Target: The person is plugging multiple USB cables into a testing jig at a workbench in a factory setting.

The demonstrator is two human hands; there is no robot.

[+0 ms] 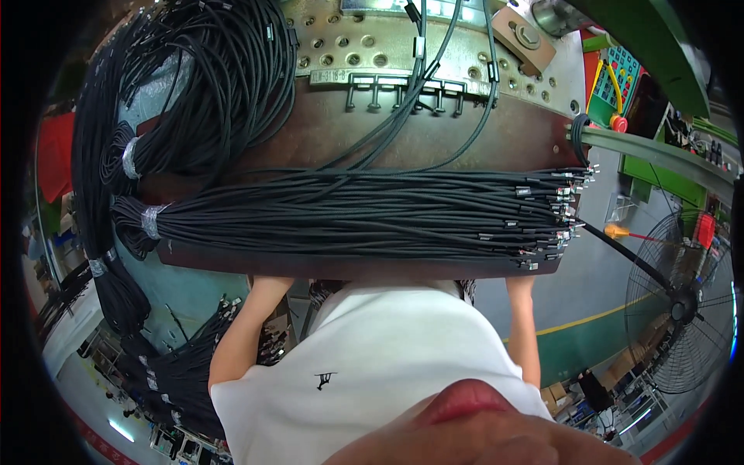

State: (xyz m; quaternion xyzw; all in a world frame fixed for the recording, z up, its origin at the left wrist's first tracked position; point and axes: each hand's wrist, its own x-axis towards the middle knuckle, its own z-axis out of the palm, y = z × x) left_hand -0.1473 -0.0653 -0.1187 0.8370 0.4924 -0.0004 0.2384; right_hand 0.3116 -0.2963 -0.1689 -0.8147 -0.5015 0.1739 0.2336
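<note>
Both my forearms reach forward under the near edge of a dark brown board (356, 269), which hides my hands and fingers. The left forearm (252, 322) goes under it left of centre, the right forearm (522, 325) near its right end. On the board lies a bundle of black cables (349, 217), side by side, bound at the left with a clear wrap (151, 222). Their right ends carry small metal connectors (566, 203) and little tags. Several loose cables run from the bundle up to a toothed metal holder (418, 87) behind it.
More coiled black cables (232, 85) pile up at the left, hanging over the edge. Behind the board stands a metal plate with holes (333, 43). A control panel with a red button (618, 122) is at the back right; a large wire-guarded fan (682, 306) stands right.
</note>
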